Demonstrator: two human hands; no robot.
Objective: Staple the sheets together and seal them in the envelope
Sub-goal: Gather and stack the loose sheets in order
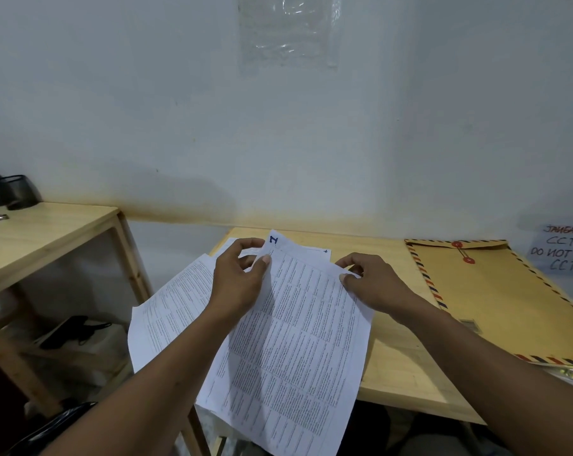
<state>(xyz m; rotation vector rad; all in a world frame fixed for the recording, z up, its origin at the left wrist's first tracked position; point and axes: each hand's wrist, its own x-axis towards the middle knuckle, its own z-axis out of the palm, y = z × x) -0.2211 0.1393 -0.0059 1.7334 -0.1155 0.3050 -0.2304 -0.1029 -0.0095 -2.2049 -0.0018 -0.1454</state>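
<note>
The printed sheets (295,340) are closest to the person. They lie on the small wooden table (394,373), and their near end hangs over its front edge. The left hand (239,278) pinches the top sheet near its far left corner, with the thumb on top and the fingers curled under. The right hand (370,284) pinches the far right corner the same way. Another printed page (170,307) sticks out crooked on the left, so I think the pile is not squared up yet.

Paper like this is light, thin and floppy. It bends and slides easily. It looks best to hold it by the edges and tap them even before stapling.

Just to the right lies the big brown envelope (496,301) with striped edges and two red string buttons (461,251). It is flat and looks closed. Something small peeks out under its near corner, but I cannot tell what. I see no stapler for sure.

Farther left is another wooden table (48,232) with black mesh cups (21,192). Nothing blocks the way to the envelope. On the wall are a handwritten CCTV sign (565,251) and a taped plastic sheet (288,31).
</note>
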